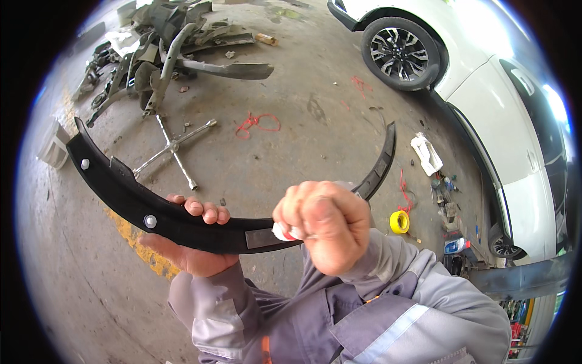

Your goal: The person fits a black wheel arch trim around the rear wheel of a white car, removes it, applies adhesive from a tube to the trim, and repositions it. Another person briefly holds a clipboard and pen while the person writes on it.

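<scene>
A long black curved trim strip (115,185), shaped like a wheel-arch moulding, spans the view in front of me. My left hand (197,258) grips it left of the middle, thumb below and fingertips over the upper edge. White round clips, one a white clip (150,221) near my thumb, sit on its left part. A dull grey patch (260,238) lies on the strip's middle. My right hand (330,227) is closed in a fist over the strip, around a small white-and-red thing (285,232) mostly hidden by the fingers. Whether that thing touches the strip I cannot tell.
A four-way lug wrench (174,147) lies on the floor beyond the strip. Scrap car parts (167,67) are heaped at the far left. A white car (485,91) stands at right, near a white jug (427,154), a yellow tape roll (399,222) and red string (257,123).
</scene>
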Demonstrator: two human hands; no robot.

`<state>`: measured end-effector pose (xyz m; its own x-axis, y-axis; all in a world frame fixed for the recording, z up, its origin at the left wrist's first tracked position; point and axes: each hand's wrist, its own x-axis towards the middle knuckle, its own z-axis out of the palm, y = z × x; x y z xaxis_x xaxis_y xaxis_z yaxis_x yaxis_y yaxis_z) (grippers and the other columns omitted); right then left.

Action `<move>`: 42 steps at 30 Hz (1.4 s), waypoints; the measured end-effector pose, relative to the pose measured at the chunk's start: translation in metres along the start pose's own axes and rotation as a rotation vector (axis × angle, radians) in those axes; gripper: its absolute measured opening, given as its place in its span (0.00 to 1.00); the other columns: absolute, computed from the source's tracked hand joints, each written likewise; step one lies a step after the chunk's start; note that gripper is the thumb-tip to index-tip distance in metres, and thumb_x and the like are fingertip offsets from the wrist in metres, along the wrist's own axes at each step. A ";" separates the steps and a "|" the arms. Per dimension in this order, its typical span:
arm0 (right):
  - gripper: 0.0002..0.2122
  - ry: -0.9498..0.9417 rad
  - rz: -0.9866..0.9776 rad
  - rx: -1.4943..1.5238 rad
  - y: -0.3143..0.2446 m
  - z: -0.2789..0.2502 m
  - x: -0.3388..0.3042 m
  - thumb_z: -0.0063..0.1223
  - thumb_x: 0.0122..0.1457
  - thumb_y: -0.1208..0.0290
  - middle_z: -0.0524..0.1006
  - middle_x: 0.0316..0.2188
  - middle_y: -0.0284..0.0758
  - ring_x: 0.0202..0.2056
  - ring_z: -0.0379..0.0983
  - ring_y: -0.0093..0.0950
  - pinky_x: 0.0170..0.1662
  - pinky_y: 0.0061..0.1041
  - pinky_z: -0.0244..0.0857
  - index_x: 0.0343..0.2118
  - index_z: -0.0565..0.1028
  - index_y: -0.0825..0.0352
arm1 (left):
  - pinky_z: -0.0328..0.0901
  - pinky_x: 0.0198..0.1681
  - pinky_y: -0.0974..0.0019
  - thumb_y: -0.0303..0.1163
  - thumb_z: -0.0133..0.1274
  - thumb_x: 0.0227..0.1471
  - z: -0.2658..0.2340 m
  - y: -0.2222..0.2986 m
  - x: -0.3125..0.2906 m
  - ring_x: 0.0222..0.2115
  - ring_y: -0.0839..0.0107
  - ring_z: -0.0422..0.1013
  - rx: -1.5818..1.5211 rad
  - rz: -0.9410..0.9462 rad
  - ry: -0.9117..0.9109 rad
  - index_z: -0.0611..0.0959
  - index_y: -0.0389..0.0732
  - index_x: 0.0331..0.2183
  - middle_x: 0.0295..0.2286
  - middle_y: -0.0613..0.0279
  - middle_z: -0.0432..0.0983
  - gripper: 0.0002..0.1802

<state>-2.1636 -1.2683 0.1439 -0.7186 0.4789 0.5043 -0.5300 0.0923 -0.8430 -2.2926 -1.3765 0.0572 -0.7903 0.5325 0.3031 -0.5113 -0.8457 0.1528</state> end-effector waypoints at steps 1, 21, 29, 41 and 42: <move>0.15 -0.034 -0.033 0.003 0.000 -0.001 -0.002 0.40 0.69 0.70 0.66 0.19 0.34 0.21 0.62 0.25 0.26 0.27 0.64 0.23 0.65 0.68 | 0.68 0.38 0.62 0.68 0.48 0.53 -0.001 0.001 0.000 0.34 0.68 0.72 -0.006 -0.007 -0.001 0.69 0.41 0.51 0.36 0.61 0.74 0.41; 0.13 -0.003 0.008 -0.003 -0.001 -0.022 -0.011 0.40 0.69 0.72 0.67 0.21 0.31 0.22 0.61 0.20 0.27 0.23 0.63 0.26 0.66 0.68 | 0.68 0.40 0.64 0.64 0.50 0.55 0.001 0.001 0.002 0.35 0.67 0.71 -0.035 -0.014 -0.022 0.68 0.39 0.51 0.37 0.59 0.73 0.39; 0.17 -0.022 0.051 -0.004 -0.006 -0.010 -0.013 0.40 0.70 0.66 0.66 0.19 0.33 0.21 0.60 0.23 0.26 0.28 0.64 0.22 0.64 0.66 | 0.67 0.40 0.63 0.63 0.51 0.55 0.000 0.001 0.001 0.36 0.67 0.70 -0.049 -0.030 -0.039 0.68 0.38 0.51 0.37 0.59 0.73 0.39; 0.16 -0.141 0.102 0.016 -0.005 -0.008 -0.003 0.39 0.70 0.67 0.66 0.20 0.33 0.22 0.61 0.23 0.28 0.27 0.64 0.24 0.66 0.67 | 0.67 0.38 0.62 0.69 0.47 0.53 -0.003 0.002 0.002 0.34 0.67 0.72 -0.026 -0.016 0.012 0.69 0.41 0.50 0.37 0.60 0.74 0.41; 0.16 -0.172 0.116 -0.030 -0.005 -0.007 -0.003 0.39 0.70 0.66 0.66 0.20 0.33 0.22 0.61 0.23 0.28 0.27 0.64 0.24 0.66 0.67 | 0.67 0.38 0.61 0.71 0.45 0.52 -0.003 0.002 0.002 0.34 0.67 0.72 -0.040 -0.022 -0.011 0.70 0.43 0.50 0.37 0.61 0.75 0.41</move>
<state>-2.1559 -1.2636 0.1453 -0.8415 0.3318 0.4263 -0.4279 0.0724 -0.9009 -2.2963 -1.3773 0.0548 -0.7747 0.5507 0.3106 -0.5421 -0.8314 0.1218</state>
